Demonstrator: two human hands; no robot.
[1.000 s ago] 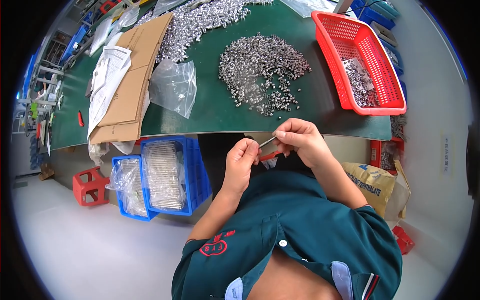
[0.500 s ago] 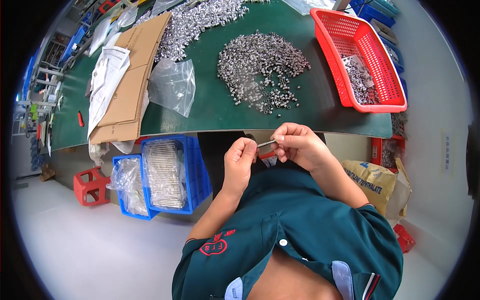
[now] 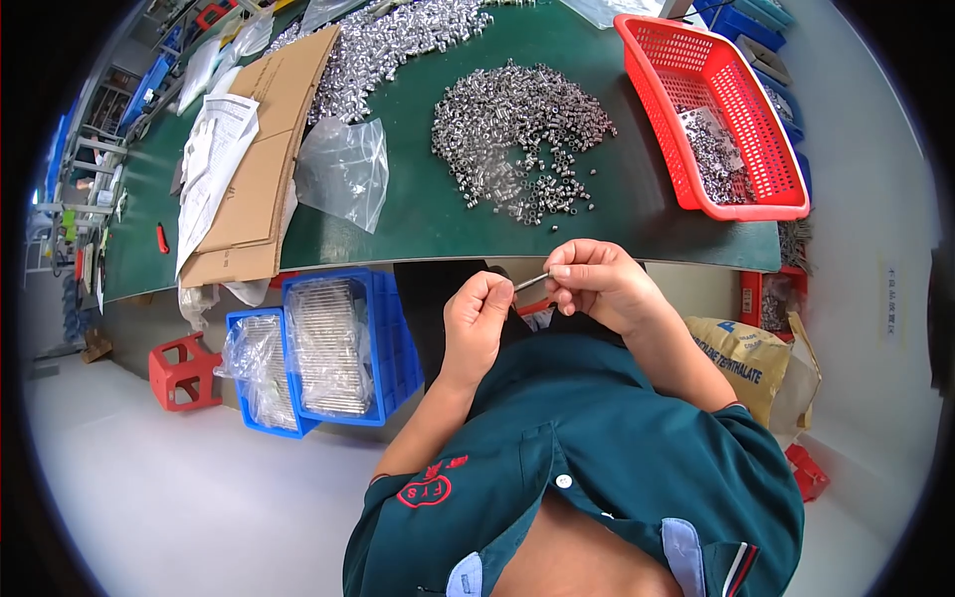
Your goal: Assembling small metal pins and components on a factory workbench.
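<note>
Green worktable, pale grey floor

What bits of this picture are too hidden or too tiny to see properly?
- Head view: the thin metal pin between the left hand and right hand is too small to tell its shape; the fingers cover both its ends.
- Head view: the silver parts in the pile are too tiny to tell one from another.
- Head view: the red basket has its far corner cut off by the top edge.
</note>
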